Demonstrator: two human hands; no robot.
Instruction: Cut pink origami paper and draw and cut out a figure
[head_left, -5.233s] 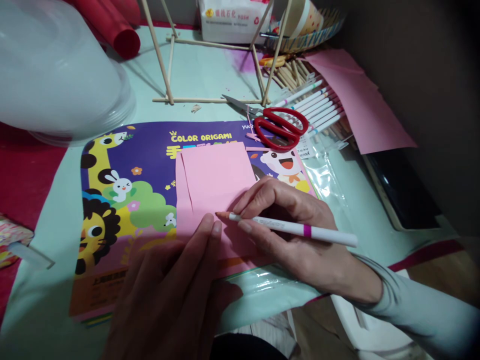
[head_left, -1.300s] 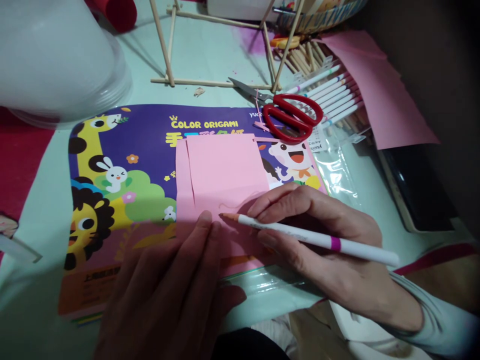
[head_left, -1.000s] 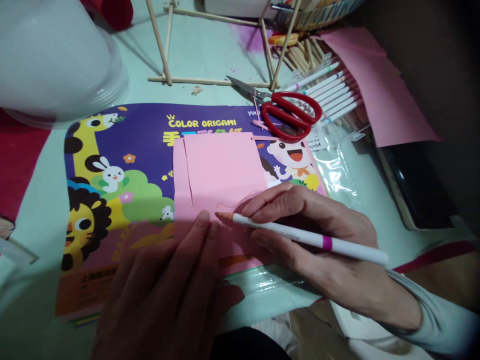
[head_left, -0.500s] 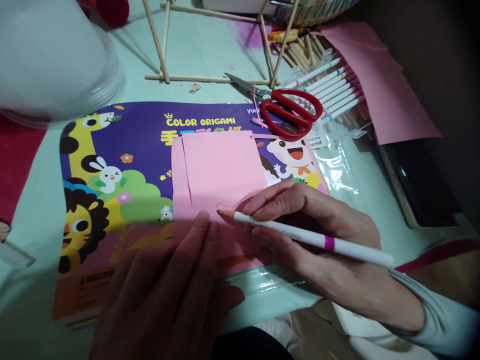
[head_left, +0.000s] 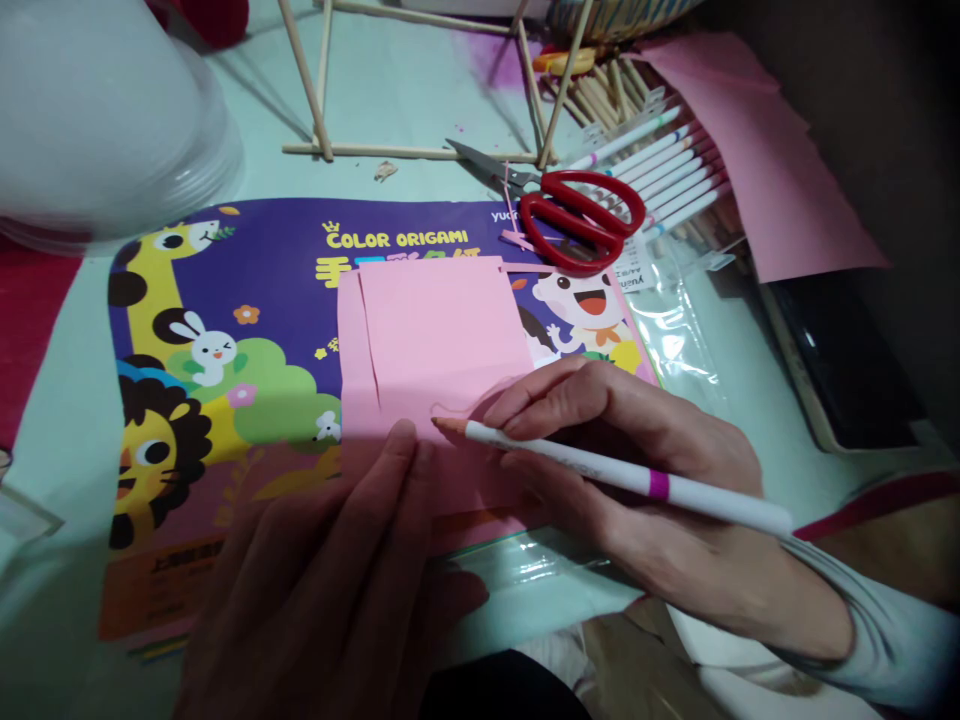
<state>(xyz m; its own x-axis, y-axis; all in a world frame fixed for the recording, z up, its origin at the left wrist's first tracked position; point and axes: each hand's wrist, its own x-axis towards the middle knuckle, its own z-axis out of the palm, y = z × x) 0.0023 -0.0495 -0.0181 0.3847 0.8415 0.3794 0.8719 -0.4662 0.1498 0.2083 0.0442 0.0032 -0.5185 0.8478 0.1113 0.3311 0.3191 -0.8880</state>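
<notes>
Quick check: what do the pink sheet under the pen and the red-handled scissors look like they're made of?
Pink sheet: thin matte paper, judging by its flat lie, a slit near its left edge and the faint drawn line. Scissors: glossy red handles, probably plastic; grey blades with a dull sheen, likely metal.

Pink paper [head_left: 442,335], red scissors [head_left: 581,225] (purple cartoon-printed origami pack [head_left: 247,300]).

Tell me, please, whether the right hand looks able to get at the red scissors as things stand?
Probably yes. The scissors lie in the open just beyond the right hand, with nothing on top of them and only pink paper between. But that hand is holding a pen.
</notes>
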